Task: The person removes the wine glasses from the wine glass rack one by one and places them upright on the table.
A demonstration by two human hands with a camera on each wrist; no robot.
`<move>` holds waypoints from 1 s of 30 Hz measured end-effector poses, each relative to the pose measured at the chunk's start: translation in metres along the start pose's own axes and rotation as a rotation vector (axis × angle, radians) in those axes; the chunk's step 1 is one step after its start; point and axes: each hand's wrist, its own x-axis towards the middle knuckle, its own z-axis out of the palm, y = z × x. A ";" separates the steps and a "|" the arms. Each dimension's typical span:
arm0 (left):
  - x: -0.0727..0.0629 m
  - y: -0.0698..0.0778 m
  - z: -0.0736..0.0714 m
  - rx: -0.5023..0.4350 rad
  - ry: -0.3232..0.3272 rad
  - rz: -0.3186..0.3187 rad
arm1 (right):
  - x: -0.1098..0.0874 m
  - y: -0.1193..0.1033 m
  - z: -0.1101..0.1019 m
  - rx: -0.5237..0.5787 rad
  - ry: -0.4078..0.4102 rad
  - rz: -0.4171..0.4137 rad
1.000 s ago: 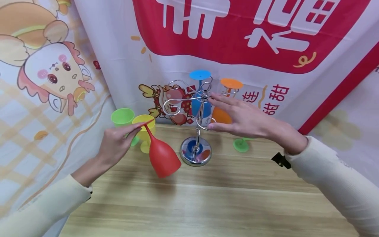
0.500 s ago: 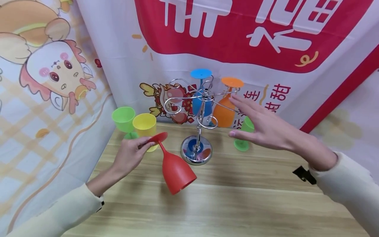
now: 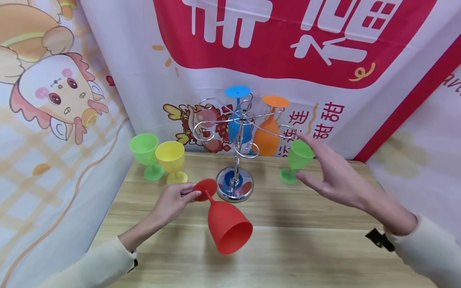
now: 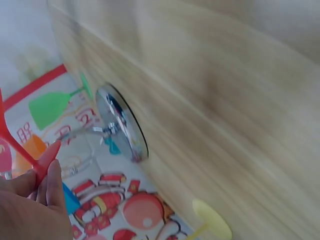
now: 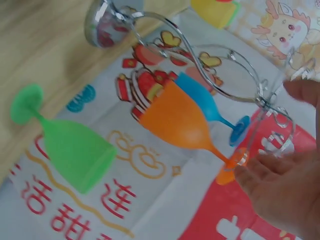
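My left hand [image 3: 180, 198] pinches the round foot of a red plastic goblet [image 3: 225, 222], which hangs tilted, bowl down and mouth toward me, above the wooden table [image 3: 288, 248]. Just behind it stands a chrome wire glass rack [image 3: 235, 160] on a round mirrored base. A blue goblet [image 3: 237, 124] and an orange goblet [image 3: 268, 134] hang upside down from its arms. My right hand [image 3: 331, 172] is open with fingers spread, hovering beside a green goblet [image 3: 297, 158] that stands upright right of the rack. In the right wrist view the orange goblet [image 5: 182, 122] and blue goblet [image 5: 210, 102] hang close to my fingers.
A green goblet [image 3: 145, 154] and a yellow goblet [image 3: 173, 160] stand upright at the table's back left. Printed cloth banners [image 3: 252, 48] hang behind and to both sides of the table.
My left hand carried the red goblet down and to the right, toward the rack's base. My right hand left the rack's top and drew back to the right, uncovering the green goblet.
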 end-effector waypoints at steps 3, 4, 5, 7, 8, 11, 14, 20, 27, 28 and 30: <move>0.001 0.003 0.011 -0.071 -0.049 -0.045 | -0.010 0.003 0.008 0.013 0.057 0.011; 0.002 0.004 0.015 -0.093 -0.064 -0.056 | -0.013 0.004 0.011 0.011 0.069 0.017; 0.002 0.005 0.018 -0.108 -0.076 -0.066 | -0.017 0.005 0.013 0.013 0.072 0.022; 0.003 0.007 0.025 -0.133 -0.095 -0.087 | -0.022 0.007 0.019 0.013 0.062 0.031; 0.003 0.009 0.028 -0.142 -0.106 -0.095 | -0.024 0.008 0.022 0.013 0.051 0.032; 0.004 0.013 0.038 -0.177 -0.141 -0.125 | -0.031 0.011 0.034 0.022 0.018 0.015; 0.005 0.016 0.048 -0.196 -0.180 -0.140 | -0.037 0.011 0.049 0.055 -0.026 -0.007; 0.006 0.020 0.065 -0.241 -0.265 -0.163 | -0.048 0.002 0.081 0.254 -0.136 -0.040; 0.008 0.024 0.079 -0.306 -0.344 -0.207 | -0.049 -0.012 0.112 0.580 -0.169 -0.079; 0.008 0.025 0.081 -0.318 -0.352 -0.210 | -0.050 -0.012 0.116 0.630 -0.165 -0.091; 0.009 0.026 0.085 -0.339 -0.372 -0.216 | -0.053 -0.011 0.125 0.744 -0.155 -0.129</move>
